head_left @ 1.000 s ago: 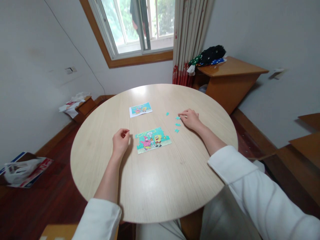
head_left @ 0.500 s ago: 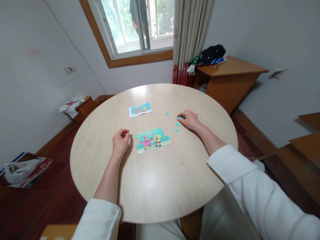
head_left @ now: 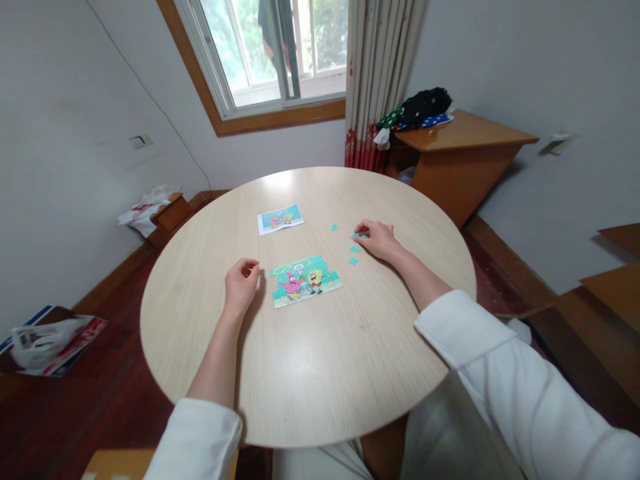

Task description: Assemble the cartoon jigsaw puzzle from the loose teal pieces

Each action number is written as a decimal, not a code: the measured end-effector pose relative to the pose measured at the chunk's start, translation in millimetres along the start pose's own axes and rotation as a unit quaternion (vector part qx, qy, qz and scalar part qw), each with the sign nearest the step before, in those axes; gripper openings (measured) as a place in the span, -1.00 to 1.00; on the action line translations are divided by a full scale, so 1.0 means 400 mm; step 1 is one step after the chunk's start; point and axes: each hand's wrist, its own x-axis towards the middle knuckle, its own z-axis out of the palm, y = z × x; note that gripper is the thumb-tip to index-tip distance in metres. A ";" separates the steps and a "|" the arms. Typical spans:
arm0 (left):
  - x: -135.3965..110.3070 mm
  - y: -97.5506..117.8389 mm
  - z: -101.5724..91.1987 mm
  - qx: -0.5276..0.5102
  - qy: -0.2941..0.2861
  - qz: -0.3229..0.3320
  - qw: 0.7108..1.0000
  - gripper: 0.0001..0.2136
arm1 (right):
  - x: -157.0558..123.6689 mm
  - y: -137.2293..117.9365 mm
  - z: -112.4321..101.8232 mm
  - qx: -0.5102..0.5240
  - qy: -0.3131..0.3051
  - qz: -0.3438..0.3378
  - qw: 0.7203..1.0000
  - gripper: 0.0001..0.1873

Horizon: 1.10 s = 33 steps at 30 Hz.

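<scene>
A partly assembled jigsaw puzzle [head_left: 305, 281] of cartoon figures lies flat, its upper edge and left side uneven. Just left of it, my left hand [head_left: 242, 285] rests on the table with fingers curled in to the thumb; no piece shows in them. My right hand [head_left: 377, 239] is beyond the puzzle to the right, thumb and fingertips closed on a teal puzzle piece [head_left: 357, 235] at table level. Close below those fingertips lie two loose teal pieces, one nearer piece [head_left: 353, 261] and one middle piece [head_left: 355, 249]. Another piece [head_left: 334, 227] lies apart to the left.
A folded picture sheet [head_left: 281, 219] with the same cartoon scene lies behind the puzzle. Everything is on a round light wood table [head_left: 320, 373]. A wooden desk [head_left: 480, 137] with cloths stands at the back right, beside a curtain [head_left: 377, 73].
Hardly anything differs. My right fingertips have shifted very slightly at the teal piece, and my left hand and the puzzle stay in place.
</scene>
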 end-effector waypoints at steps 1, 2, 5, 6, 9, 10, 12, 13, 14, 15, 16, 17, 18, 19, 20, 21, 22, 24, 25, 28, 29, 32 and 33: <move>0.000 0.001 0.000 0.000 0.000 0.000 1.000 -0.85 | -0.002 -0.003 -0.002 0.004 0.006 0.000 1.000 -0.89; 0.000 0.002 -0.001 0.001 0.000 -0.001 1.000 -0.86 | -0.003 -0.006 -0.003 0.011 0.012 -0.002 1.000 -0.91; 0.000 0.005 -0.002 0.003 0.001 -0.002 1.000 -0.86 | -0.005 -0.008 -0.003 0.062 0.027 -0.012 0.998 -0.93; 0.000 0.007 -0.002 0.004 0.000 -0.002 1.000 -0.86 | -0.004 -0.008 -0.002 0.085 0.034 -0.015 0.996 -0.93; -0.002 0.011 -0.003 0.004 -0.002 -0.006 1.000 -0.86 | 0.002 -0.006 0.002 0.151 0.060 -0.010 0.987 -0.91; -0.002 0.012 -0.003 0.004 -0.003 -0.007 1.000 -0.86 | 0.005 -0.005 0.004 0.171 0.069 -0.005 0.983 -0.90; -0.003 0.014 -0.003 0.005 -0.004 -0.008 1.000 -0.86 | 0.010 -0.004 0.006 0.208 0.085 0.009 0.974 -0.86; -0.003 0.014 -0.003 0.004 -0.004 -0.008 1.000 -0.86 | 0.012 -0.004 0.007 0.224 0.090 0.018 0.970 -0.85; -0.003 0.013 -0.003 0.004 -0.005 -0.008 1.000 -0.86 | 0.013 -0.004 0.008 0.240 0.093 0.028 0.966 -0.83; -0.003 0.012 -0.003 0.004 -0.006 -0.007 1.000 -0.86 | 0.014 -0.004 0.009 0.255 0.092 0.039 0.962 -0.81; -0.003 0.010 -0.002 0.004 -0.007 -0.006 1.000 -0.86 | 0.015 -0.005 0.010 0.271 0.087 0.049 0.957 -0.80; -0.002 0.008 -0.002 0.005 -0.008 -0.005 1.000 -0.86 | 0.014 -0.005 0.010 0.287 0.080 0.058 0.953 -0.78; -0.002 0.006 -0.002 0.006 -0.009 -0.004 1.000 -0.85 | 0.014 -0.006 0.011 0.300 0.073 0.066 0.949 -0.77; -0.002 0.004 -0.001 0.008 -0.008 -0.003 1.000 -0.85 | 0.013 -0.006 0.011 0.312 0.067 0.071 0.945 -0.76; -0.001 0.003 -0.001 0.009 -0.008 -0.003 1.000 -0.85 | 0.013 -0.007 0.011 0.319 0.064 0.074 0.943 -0.75; -0.001 0.002 -0.001 0.010 -0.008 -0.003 1.000 -0.84 | 0.013 -0.007 0.011 0.323 0.064 0.074 0.941 -0.74; -0.001 0.002 -0.001 0.011 -0.008 -0.004 1.000 -0.84 | 0.012 -0.007 0.010 0.324 0.065 0.074 0.941 -0.74; -0.001 0.001 0.000 0.011 -0.009 -0.005 1.000 -0.84 | 0.012 -0.008 0.009 0.326 0.068 0.073 0.940 -0.75; -0.001 0.001 0.000 0.011 -0.009 -0.003 1.000 -0.84 | 0.013 -0.008 0.008 0.327 0.068 0.074 0.940 -0.76; 0.000 0.000 0.000 0.010 -0.010 0.000 1.000 -0.84 | 0.014 -0.008 0.008 0.334 0.070 0.079 0.937 -0.81; 0.000 -0.001 0.000 0.009 -0.010 0.001 1.000 -0.84 | 0.015 -0.008 0.008 0.335 0.070 0.080 0.936 -0.83; 0.000 -0.003 0.000 0.009 -0.009 0.004 1.000 -0.83 | 0.017 -0.004 0.009 0.327 0.075 0.081 0.938 -0.85; 0.000 -0.003 0.000 0.009 -0.009 0.005 1.000 -0.83 | 0.017 -0.003 0.010 0.323 0.078 0.082 0.939 -0.85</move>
